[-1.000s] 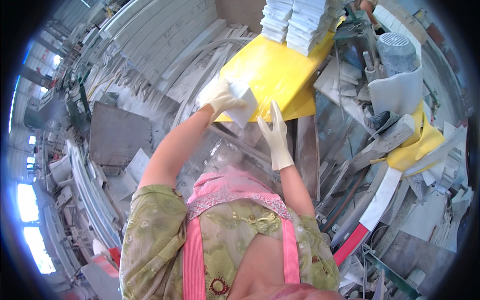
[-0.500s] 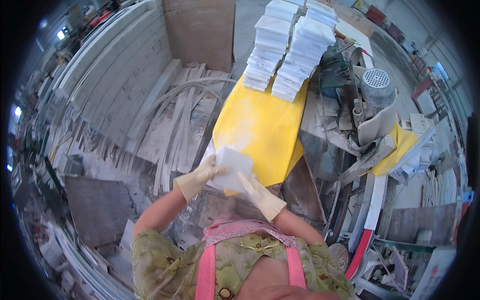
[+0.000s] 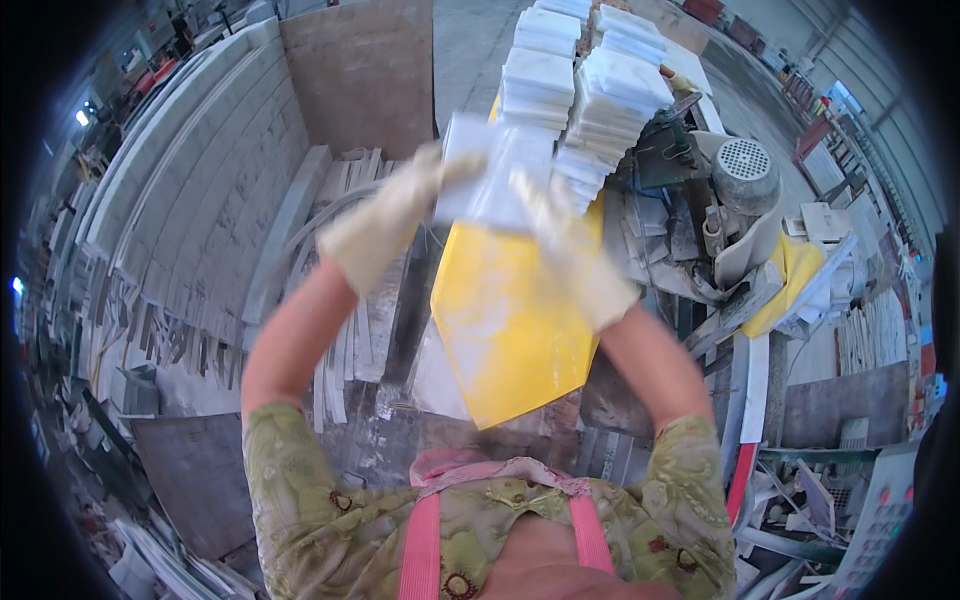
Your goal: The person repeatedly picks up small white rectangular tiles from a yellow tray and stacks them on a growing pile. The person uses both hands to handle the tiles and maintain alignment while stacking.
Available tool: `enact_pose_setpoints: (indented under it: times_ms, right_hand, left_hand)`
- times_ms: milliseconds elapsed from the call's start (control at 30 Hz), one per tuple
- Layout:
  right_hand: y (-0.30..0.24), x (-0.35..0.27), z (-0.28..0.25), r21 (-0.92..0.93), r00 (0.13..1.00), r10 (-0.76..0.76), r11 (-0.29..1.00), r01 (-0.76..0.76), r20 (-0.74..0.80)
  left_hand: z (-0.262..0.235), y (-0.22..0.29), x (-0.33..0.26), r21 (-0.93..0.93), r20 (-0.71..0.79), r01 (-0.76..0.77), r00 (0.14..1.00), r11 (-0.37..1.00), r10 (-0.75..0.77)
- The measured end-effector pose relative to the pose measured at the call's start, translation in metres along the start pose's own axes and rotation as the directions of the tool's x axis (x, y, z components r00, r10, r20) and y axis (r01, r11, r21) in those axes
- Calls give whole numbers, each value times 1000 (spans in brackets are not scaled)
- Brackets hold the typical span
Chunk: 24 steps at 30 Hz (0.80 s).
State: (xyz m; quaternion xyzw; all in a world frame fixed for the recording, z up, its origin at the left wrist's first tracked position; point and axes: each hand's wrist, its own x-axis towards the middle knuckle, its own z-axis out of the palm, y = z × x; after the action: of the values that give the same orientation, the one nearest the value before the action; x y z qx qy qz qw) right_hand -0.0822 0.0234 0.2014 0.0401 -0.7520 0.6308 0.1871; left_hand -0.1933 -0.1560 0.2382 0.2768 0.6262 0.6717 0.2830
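Pale cream rubber gloves cover both of my hands, and both arms are stretched forward. Between them is a smeared white stone tile (image 3: 497, 190), raised over the far part of a yellow sheet (image 3: 515, 300) in front of the stacked tiles. My left hand (image 3: 405, 200) is closed on the tile's left edge. At its right side, my right hand (image 3: 570, 235) grips it, with fingers blurred by motion. Beyond stand two rows of stacked white tiles, a left row (image 3: 538, 85) and a right row (image 3: 620, 90). The tile and my hands partly hide the near end of the left row.
Long stone slabs (image 3: 190, 160) lean at the left, with thin strips (image 3: 350, 350) lying beside them. At the right is a machine with a grey motor (image 3: 745, 170). Another person's gloved hand (image 3: 680, 80) shows beyond the right stack. A brown board (image 3: 360, 75) stands at the back.
Both hands have carried the white tile forward, away from my body, to the near end of the stacks. My arms are now stretched out, and the near part of the yellow sheet is uncovered.
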Motion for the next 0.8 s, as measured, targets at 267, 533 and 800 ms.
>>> enact_pose_setpoints:
  times_ms: [267,533,800]
  right_hand:
    - [-78,222,-94,-499,999,6,866,13,37]
    - [-51,266,-92,-670,991,4,736,-92,-131]
    - [-104,218,-115,-760,941,-333,627,169,-66]
  left_hand:
    - [-15,102,176,126,-34,-170,984,977,175]
    - [-25,61,240,20,-103,227,969,974,-224]
    - [-22,87,206,468,-354,-5,915,884,192]
